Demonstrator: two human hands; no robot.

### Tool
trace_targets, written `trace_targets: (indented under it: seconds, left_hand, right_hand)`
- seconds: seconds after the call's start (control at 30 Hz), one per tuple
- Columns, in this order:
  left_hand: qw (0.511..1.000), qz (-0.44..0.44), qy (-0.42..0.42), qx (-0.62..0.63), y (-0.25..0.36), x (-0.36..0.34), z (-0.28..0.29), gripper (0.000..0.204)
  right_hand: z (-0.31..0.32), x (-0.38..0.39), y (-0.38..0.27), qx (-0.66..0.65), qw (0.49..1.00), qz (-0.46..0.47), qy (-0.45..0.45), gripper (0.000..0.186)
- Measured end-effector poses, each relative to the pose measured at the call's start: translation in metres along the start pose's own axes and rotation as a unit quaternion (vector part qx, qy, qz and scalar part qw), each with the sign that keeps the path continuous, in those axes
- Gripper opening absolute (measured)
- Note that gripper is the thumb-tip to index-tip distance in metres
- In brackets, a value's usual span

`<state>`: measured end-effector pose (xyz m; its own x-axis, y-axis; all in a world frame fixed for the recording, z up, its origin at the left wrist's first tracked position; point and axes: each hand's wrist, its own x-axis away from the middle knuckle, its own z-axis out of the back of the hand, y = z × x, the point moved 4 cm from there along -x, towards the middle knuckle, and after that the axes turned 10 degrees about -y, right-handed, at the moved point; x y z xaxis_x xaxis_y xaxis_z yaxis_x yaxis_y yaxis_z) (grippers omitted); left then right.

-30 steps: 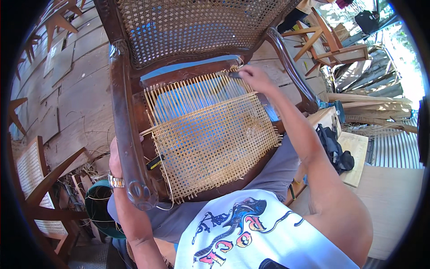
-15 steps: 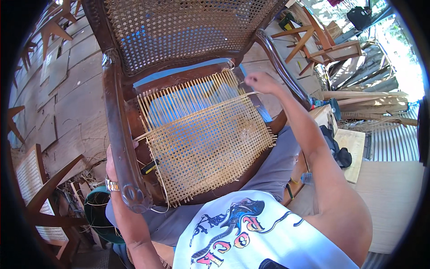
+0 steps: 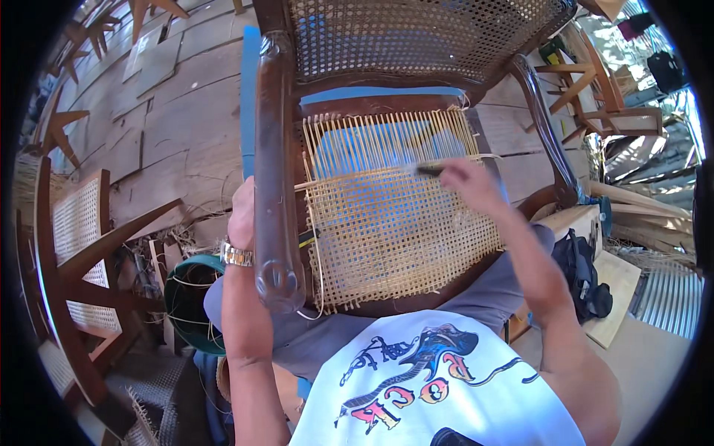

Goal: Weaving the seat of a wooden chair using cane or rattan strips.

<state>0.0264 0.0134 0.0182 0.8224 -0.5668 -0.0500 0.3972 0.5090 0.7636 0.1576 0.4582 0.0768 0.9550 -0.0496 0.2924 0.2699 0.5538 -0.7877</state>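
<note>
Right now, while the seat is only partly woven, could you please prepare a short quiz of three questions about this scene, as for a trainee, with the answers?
1. Multiple choice: Which hand holds the dark tool? A) left B) right
2. True or false: The green bucket is to the left of the armchair.
3. Fill in: On the cane seat, the strands nearer the ____ run mostly one way, without a closed weave.

Key:
1. B, the right hand.
2. True.
3. Backrest.
</note>
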Motion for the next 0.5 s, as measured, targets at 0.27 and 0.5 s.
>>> trace_targets:
  seconds: [0.27, 0.5]
  left_hand:
    - [0.996, 0.024, 0.058, -0.066, -0.049, -0.016, -0.031, 0.031]
    - [0.956, 0.187, -0.101, -0.202, -0.033, -0.031, -0.019, 0.031]
  right_hand:
    - [-0.096, 0.055, 0.001, 0.219, 0.936, 0.276, -0.007, 0.012]
    - [0.101, -0.026, 0.080, 0.340, 0.898, -0.022, 0.278, 0.036]
